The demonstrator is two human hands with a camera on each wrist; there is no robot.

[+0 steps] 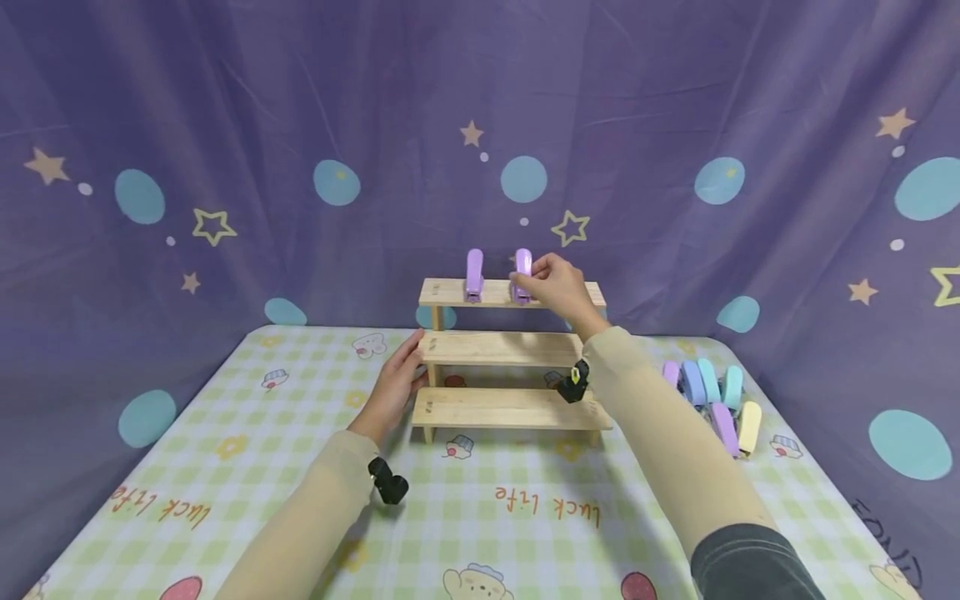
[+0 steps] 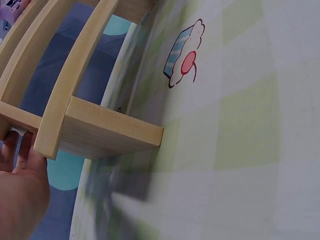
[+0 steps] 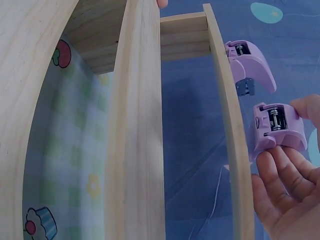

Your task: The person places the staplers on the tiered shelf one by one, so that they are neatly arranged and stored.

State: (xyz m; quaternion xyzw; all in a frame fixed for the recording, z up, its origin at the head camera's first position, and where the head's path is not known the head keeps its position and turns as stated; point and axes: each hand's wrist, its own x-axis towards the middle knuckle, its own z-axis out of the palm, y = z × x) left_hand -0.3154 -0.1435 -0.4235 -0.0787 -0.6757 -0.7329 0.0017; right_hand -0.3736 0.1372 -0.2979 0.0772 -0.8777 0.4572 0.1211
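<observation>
A three-tier wooden shelf (image 1: 510,408) stands on the table. Two purple staplers are at its top tier: the left stapler (image 1: 474,271) stands free, and the right stapler (image 1: 523,263) is between the thumb and fingers of my right hand (image 1: 561,292). The right wrist view shows that held stapler (image 3: 295,140) from its front end, beside the top board. My left hand (image 1: 388,387) grips the shelf's left side at the middle tier. In the left wrist view, its fingers (image 2: 35,162) curl behind the wooden edge, with their tips partly hidden.
To the right lies a group of staplers in several colours, among them a blue stapler (image 1: 692,383) and a yellow stapler (image 1: 749,428). A checked cloth (image 1: 300,433) covers the table. Behind the shelf hangs a purple-blue curtain (image 1: 420,100). Both wrists carry small black cameras.
</observation>
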